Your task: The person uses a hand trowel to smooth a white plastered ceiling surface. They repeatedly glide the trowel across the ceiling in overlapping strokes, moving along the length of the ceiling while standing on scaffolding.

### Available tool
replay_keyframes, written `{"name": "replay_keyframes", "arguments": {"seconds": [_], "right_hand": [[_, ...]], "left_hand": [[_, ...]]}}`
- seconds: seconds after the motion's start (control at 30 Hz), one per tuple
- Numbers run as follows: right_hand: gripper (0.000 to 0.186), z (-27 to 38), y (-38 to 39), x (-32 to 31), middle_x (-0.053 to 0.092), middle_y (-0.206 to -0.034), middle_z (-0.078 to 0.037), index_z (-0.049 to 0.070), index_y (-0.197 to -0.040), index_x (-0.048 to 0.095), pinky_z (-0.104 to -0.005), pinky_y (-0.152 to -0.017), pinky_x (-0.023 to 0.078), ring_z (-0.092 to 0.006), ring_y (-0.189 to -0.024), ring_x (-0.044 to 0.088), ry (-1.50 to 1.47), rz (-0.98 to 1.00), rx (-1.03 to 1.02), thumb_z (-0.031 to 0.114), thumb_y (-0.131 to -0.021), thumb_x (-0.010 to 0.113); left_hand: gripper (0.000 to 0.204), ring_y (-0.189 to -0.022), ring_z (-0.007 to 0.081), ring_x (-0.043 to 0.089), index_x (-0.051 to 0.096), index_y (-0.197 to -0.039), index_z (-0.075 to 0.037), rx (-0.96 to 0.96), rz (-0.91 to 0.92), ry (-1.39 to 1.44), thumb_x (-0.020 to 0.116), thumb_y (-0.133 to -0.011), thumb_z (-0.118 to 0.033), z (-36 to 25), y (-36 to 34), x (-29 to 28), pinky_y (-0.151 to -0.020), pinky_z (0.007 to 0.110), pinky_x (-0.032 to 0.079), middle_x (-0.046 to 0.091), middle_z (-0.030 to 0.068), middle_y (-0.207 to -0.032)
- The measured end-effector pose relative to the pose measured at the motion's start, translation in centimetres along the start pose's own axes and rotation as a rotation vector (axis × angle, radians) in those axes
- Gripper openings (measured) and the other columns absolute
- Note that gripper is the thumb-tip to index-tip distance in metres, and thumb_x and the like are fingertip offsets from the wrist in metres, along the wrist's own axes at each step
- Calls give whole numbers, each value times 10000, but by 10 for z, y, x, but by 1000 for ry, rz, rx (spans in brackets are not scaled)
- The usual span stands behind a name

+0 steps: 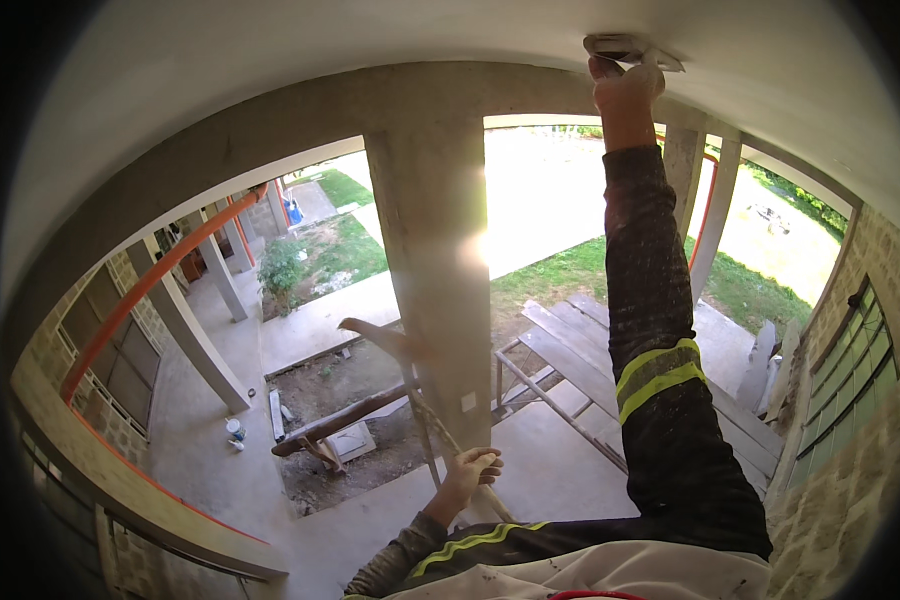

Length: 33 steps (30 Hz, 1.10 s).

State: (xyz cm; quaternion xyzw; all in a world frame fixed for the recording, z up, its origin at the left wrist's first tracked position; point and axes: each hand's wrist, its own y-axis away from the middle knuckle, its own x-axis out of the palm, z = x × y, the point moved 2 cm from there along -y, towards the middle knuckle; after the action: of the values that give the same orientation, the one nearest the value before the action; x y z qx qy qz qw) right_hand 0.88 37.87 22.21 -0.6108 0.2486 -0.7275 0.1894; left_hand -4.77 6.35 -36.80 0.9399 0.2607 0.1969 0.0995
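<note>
My right arm reaches high, and my right hand (628,90) is closed around a flat, white-smeared plastering trowel (620,44). The tool lies up against the pale ceiling (420,32); its handle is mostly hidden by my fingers. Lower down, my left hand (467,474) is closed round a slim wooden pole (438,427), which slants past a concrete column (432,250). The pole's lower end runs down in front of my body.
Long boards (580,350) rest on a frame below to the right. A rough log (345,418) stands out at centre left, near a bare soil bed (370,470). A white bucket (235,428) sits on the concrete floor. An orange pipe (145,285) slopes along the left; a barred window (845,370) is at right.
</note>
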Motion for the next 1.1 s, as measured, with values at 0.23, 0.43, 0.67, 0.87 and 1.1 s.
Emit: {"name": "replay_keyframes", "arguments": {"seconds": [0.23, 0.43, 0.67, 0.87, 1.1], "right_hand": [[455, -6, -6, -39, 467, -1391, -283, 5, -1415, 377, -637, -1100, 424, -495, -1340, 446, -159, 269, 217, 329, -1095, 374], [491, 2, 103, -64, 410, -1473, -315, -42, -1472, 374, -614, -1147, 408, -498, -1367, 416, -391, 369, 451, 277, -1100, 347], [508, 25, 190, -92, 419, -1454, -350, -80, -1489, 347, -518, -1011, 554, -473, -1272, 516, -592, 363, 780, 228, -1087, 309], [388, 40, 193, -133, 460, -1450, -258, 27, -1399, 501, -514, -937, 583, -491, -1250, 515, -589, 230, 816, 205, -1096, 338], [417, 64, 149, -201, 626, -1248, -252, -9, -1349, 537, -375, -855, 595, -318, -1053, 667, -37, 197, 767, 300, -1079, 466]], "left_hand": [[198, -830, 154, 684, 686, -1148, -50, 104, 33, -81, 594, -1027, -176, -65, -8, 17, -766, 319, 554, 716, 53, -984], [482, -1041, 205, 650, 539, -1336, -23, 573, 324, 66, 472, -1081, -426, -236, -25, 66, -922, 373, 510, 688, 142, -1152], [665, -1186, 328, 603, 378, -1475, -15, 531, 683, 451, 394, -1072, -543, -357, -38, 177, -1087, 467, 445, 582, 236, -1341], [657, -1179, 326, 616, 390, -1439, 3, 623, 837, 535, 410, -1064, -536, -358, -55, 241, -1011, 413, 554, 575, 238, -1329], [597, -1114, 320, 633, 379, -1420, -40, 632, 529, 346, 510, -1047, -487, -380, -68, 288, -943, 481, 570, 603, 213, -1220]]}}
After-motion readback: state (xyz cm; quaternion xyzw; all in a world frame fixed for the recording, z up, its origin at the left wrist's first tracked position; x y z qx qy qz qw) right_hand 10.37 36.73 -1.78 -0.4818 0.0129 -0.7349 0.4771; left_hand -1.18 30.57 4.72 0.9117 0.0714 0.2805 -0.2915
